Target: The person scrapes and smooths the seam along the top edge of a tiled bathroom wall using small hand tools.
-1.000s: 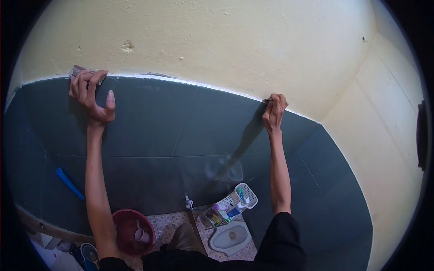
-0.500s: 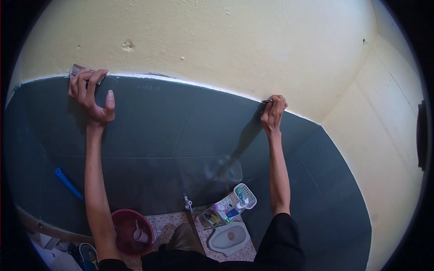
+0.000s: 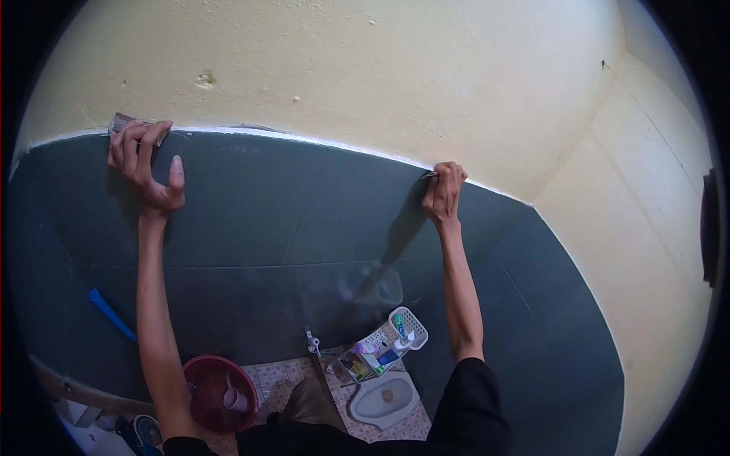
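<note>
My left hand [image 3: 146,171] reaches up to the white strip [image 3: 327,141] where the cream wall meets the dark tiles. Its fingers curl over a flat grey-brown piece [image 3: 120,121] smudged with white, pressing it to the wall, while the thumb stands apart. Farther right along the same strip, my right hand [image 3: 445,194] is closed around a small thin flat piece [image 3: 429,175], mostly hidden by the fingers; I cannot tell its kind. Its fingertips are right at the strip, and the arm throws a shadow down the tiles.
Below are a red basin [image 3: 199,414] with a pink dipper [image 3: 236,398], a tap [image 3: 312,342], a basket of toiletries [image 3: 409,315] and a squat toilet [image 3: 386,400]. A blue pipe [image 3: 111,313] shows at left. The cream wall [image 3: 304,61] has a chipped spot.
My right hand has moved slightly left along the strip with its thin piece. My left hand stays on its piece at nearly the same place; the view has shifted a little.
</note>
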Motion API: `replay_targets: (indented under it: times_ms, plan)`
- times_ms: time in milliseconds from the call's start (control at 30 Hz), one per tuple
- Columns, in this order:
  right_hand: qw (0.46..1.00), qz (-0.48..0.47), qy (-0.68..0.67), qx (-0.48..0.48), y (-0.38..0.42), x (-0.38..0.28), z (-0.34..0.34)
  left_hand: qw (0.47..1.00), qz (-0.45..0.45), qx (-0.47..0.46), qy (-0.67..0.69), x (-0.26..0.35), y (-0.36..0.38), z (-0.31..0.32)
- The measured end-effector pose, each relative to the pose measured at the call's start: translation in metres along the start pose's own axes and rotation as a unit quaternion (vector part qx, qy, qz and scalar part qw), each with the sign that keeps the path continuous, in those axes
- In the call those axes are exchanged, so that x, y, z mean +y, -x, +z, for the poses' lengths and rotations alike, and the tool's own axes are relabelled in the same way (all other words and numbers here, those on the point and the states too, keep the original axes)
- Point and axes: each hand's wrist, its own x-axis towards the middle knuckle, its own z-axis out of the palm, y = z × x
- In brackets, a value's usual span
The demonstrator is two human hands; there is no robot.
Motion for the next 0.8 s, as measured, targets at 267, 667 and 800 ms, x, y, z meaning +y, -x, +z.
replay_targets:
  times_ms: [267,667,800]
  plan:
    - [0.982,0.064,0.035,0.172,-0.002,-0.005,-0.033,1.0,0.012,0.002,-0.001,0.0,-0.003,0.001]
    - [0.871,0.478,-0.098,-0.057,0.317,-0.267,-0.066,0.999,-0.033,0.0,-0.015,0.01,-0.003,0.003]
    - [0.78,0.59,-0.15,-0.143,0.363,-0.39,-0.086,1.0,-0.021,-0.008,-0.018,0.008,-0.005,0.001]
